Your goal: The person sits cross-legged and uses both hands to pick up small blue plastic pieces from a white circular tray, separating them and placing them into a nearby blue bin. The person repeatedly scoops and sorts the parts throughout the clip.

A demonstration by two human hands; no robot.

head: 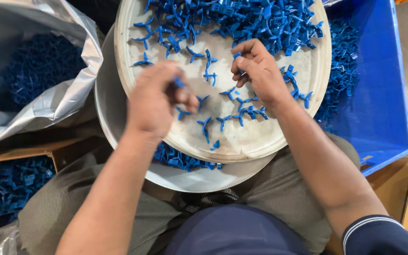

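Over the round white tray (279,137) on the person's lap, both hands pinch small blue plastic pieces, left hand (154,97) and right hand (256,71), their long axes hidden by fingers, beside a blue crate (378,108).

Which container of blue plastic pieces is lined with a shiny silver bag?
The one at upper left: crinkled silver foil surrounds its blue pieces. The blue crate and round white tray have no lining.

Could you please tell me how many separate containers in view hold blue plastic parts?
5: the round tray on the lap, the bowl beneath it, the silver bag upper left, the blue crate right, the box lower left. Others may be hidden.
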